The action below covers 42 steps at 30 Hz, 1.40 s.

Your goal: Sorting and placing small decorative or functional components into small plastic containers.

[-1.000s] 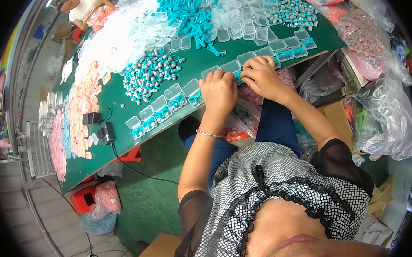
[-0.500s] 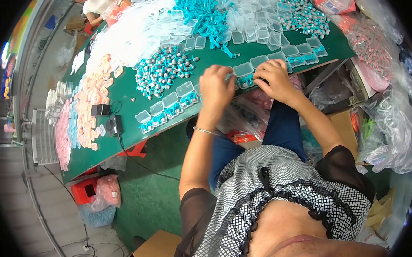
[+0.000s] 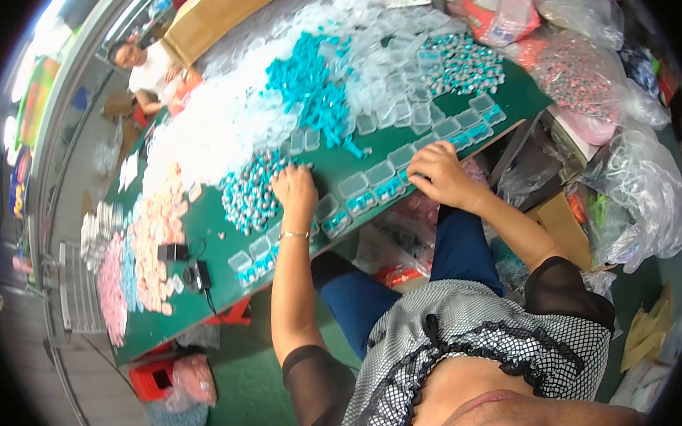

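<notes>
A row of small clear plastic boxes (image 3: 353, 186) with raised lids runs along the near edge of the green table, with turquoise and grey pieces inside. My left hand (image 3: 295, 191) is at the right side of a heap of small grey-and-turquoise pieces (image 3: 249, 195). Its fingers are bent down and closed at the heap; what lies between them is hidden. My right hand (image 3: 441, 174) hovers over or touches boxes in the right half of the row, fingers bent and thumb apart, with nothing visible in it. Some boxes are covered by my left wrist.
Farther back lie turquoise cords (image 3: 311, 83), loose clear boxes (image 3: 395, 71) and another grey-and-turquoise heap (image 3: 464, 64). Peach cases (image 3: 157, 230) and a black device (image 3: 197, 275) with a cable are at left. Plastic bags (image 3: 573, 77) crowd the right. A person (image 3: 152, 72) sits beyond the table.
My left hand has left the row of boxes and moved left to the small-piece heap. My right hand has stayed over the row. The view has shifted, showing more of the far side.
</notes>
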### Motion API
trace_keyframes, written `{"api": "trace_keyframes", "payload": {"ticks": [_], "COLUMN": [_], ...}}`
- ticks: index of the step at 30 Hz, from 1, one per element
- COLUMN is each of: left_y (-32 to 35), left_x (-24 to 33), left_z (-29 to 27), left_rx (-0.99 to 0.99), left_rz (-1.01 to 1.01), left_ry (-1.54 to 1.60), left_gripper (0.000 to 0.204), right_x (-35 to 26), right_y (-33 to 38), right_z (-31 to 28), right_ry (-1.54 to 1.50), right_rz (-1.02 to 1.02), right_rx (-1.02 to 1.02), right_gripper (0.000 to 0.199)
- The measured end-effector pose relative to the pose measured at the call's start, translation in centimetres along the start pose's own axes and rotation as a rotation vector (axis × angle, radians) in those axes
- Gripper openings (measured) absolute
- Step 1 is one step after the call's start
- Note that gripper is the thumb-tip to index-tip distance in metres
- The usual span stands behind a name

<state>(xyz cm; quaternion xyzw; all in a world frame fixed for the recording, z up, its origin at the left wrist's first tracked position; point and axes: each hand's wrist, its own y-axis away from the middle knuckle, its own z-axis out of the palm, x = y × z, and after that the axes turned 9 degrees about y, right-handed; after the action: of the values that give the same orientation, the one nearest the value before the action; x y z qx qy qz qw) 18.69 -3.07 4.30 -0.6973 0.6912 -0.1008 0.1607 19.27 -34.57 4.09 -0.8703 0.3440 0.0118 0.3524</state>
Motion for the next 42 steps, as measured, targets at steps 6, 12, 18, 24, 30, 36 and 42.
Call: {"api": "trace_keyframes", "payload": {"ticks": [6,12,18,24,30,36,42], "left_y": [-0.3,-1.3,-2.0,-2.4,-2.1,-1.7,-1.4], "left_x": [1.7,0.7,-0.9,-1.5,-0.8,-1.3,-1.2], "left_z": [-0.4,-0.3,0.5,0.2,-0.8,-0.6,-0.4], "left_rx": [0.009,-0.175,-0.236,-0.201,-0.246,-0.154,-0.142], "left_rz": [-0.027,-0.044,0.008,0.159,0.143,0.206,0.048], "left_ry": [0.324,0.563,0.703,0.552,0.716,0.664,0.744], "left_gripper": [0.01,0.017,0.017,0.013,0.014,0.014,0.017], "right_x": [2.1,7.4,15.3,17.0,18.5,18.6,18.6], "right_y": [0.4,-0.2,-1.0,-3.5,-4.7,-4.9,-5.0], "right_z": [-2.1,-3.9,-5.2,-4.3,-2.7,-2.2,-1.9], "right_ry": [-0.056,-0.011,-0.001,0.467,0.735,0.765,0.751], "right_rz": [0.119,0.169,0.386,0.526,0.566,0.506,0.464], "right_rx": [0.008,0.133,0.257,-0.073,-0.233,-0.204,-0.188], "right_gripper": [0.006,0.005,0.005,0.007,0.013,0.01,0.008]}}
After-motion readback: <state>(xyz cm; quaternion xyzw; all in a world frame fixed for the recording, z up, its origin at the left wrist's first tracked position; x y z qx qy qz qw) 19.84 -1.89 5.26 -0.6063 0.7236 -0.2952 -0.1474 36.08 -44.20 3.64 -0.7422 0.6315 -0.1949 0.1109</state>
